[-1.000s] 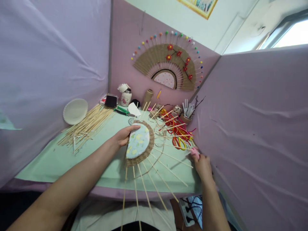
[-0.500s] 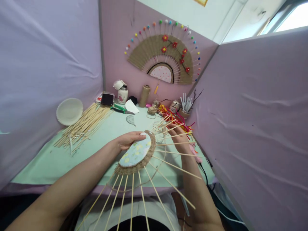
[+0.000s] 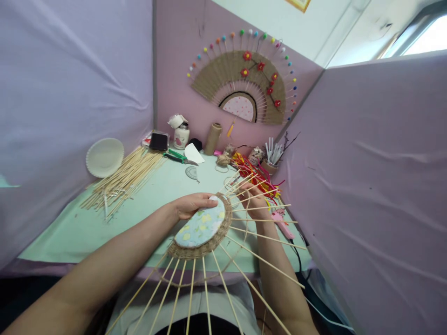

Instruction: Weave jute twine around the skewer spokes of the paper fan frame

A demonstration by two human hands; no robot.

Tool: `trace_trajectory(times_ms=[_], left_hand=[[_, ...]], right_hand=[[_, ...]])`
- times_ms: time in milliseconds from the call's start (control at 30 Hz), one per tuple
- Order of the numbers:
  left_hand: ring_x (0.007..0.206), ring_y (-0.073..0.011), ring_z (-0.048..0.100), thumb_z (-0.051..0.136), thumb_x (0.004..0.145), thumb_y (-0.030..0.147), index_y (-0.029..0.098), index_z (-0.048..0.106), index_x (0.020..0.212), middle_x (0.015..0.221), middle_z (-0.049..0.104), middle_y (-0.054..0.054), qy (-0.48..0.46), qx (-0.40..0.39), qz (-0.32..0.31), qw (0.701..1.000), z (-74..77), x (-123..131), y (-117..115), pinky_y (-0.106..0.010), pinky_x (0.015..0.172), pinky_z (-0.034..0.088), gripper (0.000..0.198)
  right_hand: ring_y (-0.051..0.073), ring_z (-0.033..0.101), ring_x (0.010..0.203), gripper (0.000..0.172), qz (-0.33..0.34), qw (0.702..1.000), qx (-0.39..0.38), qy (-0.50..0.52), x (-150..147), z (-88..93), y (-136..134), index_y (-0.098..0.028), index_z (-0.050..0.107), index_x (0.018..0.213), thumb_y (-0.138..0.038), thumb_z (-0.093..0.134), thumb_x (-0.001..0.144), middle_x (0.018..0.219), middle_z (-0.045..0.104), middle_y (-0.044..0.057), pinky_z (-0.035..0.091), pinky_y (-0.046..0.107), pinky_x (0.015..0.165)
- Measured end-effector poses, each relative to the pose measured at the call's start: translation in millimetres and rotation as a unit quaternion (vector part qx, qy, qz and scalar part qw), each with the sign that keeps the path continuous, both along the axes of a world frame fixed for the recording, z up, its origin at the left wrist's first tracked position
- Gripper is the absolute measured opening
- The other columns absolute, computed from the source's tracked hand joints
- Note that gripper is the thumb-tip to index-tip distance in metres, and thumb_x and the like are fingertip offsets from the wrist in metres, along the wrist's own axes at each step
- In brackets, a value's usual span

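Note:
My left hand (image 3: 197, 204) grips the straight upper edge of a half-round fan frame, thumb on top of its blue cloth panel (image 3: 200, 225) with yellow and green print. Around the curved edge runs a woven twine band (image 3: 206, 251). Thin bamboo sticks (image 3: 191, 298) spread out from that band toward my lap and to the right. My right hand (image 3: 254, 200) is behind the sticks on the far right side, its fingers pinched on twine. A loose length of twine (image 3: 246, 228) loops in an arc across the sticks.
Bamboo sticks (image 3: 125, 181) lie in a pile at left beside a white scalloped plate (image 3: 104, 157). Green-handled pruners (image 3: 179, 158), a protractor (image 3: 192, 173) and a twine cone (image 3: 213, 139) are at the back. A pink glue gun (image 3: 282, 224) lies right. A finished fan (image 3: 240, 86) hangs on the wall.
My right hand has drawn slightly left and closer to the woven band, its fingers now among the upper sticks. The view has shifted a little; my left hand keeps its hold.

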State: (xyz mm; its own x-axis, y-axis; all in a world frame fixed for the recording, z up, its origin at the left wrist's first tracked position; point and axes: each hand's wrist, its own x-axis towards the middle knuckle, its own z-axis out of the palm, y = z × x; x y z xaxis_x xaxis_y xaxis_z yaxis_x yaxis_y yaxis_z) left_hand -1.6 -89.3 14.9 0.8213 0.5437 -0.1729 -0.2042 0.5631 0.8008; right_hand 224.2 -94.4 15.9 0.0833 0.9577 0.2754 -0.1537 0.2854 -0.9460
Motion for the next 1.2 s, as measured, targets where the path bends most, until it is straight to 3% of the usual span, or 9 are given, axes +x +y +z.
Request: trace_trajectory(times_ms=[367, 700, 1000, 1200], left_hand=[[0.064, -0.0178, 0.071, 0.086, 0.062, 0.024, 0.011, 0.071, 0.092, 0.08, 0.076, -0.01, 0.02, -0.009, 0.004, 1.0, -1.6, -0.4, 0.9, -0.024, 0.06, 0.055, 0.036], [0.062, -0.0171, 0.07, 0.087, 0.061, 0.026, 0.011, 0.071, 0.09, 0.079, 0.076, -0.009, 0.024, -0.001, 0.003, 1.0, -2.1, 0.0, 2.0, -0.023, 0.059, 0.054, 0.036], [0.064, -0.0166, 0.071, 0.089, 0.06, 0.028, 0.01, 0.068, 0.094, 0.08, 0.075, -0.008, 0.022, -0.002, -0.01, 1.0, -4.0, -0.3, 3.8, -0.023, 0.06, 0.056, 0.044], [0.063, -0.016, 0.07, 0.09, 0.058, 0.03, 0.01, 0.067, 0.093, 0.078, 0.075, -0.007, 0.022, 0.002, -0.008, 1.0, -5.6, -0.9, 5.7, -0.023, 0.058, 0.056, 0.047]], right_hand=[[0.013, 0.045, 0.066, 0.025, -0.023, 0.999, -0.029, -0.014, -10.7, -18.4, -2.4, -0.021, 0.054, 0.067, -0.04, 0.07, 0.071, 0.064, 0.052, -0.003, 0.039, 0.029, 0.07], [0.013, 0.043, 0.066, 0.025, -0.014, 0.998, -0.041, -0.035, -11.3, -19.5, -3.9, -0.021, 0.057, 0.067, -0.042, 0.068, 0.073, 0.066, 0.052, -0.003, 0.037, 0.029, 0.071], [0.014, 0.045, 0.063, 0.026, -0.02, 0.998, -0.035, -0.038, -3.4, -36.8, 6.5, -0.021, 0.059, 0.063, -0.042, 0.074, 0.067, 0.065, 0.054, -0.002, 0.036, 0.03, 0.067], [0.013, 0.047, 0.063, 0.027, -0.006, 0.999, -0.022, -0.027, 2.2, -43.2, 8.0, -0.02, 0.062, 0.068, -0.043, 0.075, 0.072, 0.064, 0.055, -0.003, 0.038, 0.029, 0.065]])
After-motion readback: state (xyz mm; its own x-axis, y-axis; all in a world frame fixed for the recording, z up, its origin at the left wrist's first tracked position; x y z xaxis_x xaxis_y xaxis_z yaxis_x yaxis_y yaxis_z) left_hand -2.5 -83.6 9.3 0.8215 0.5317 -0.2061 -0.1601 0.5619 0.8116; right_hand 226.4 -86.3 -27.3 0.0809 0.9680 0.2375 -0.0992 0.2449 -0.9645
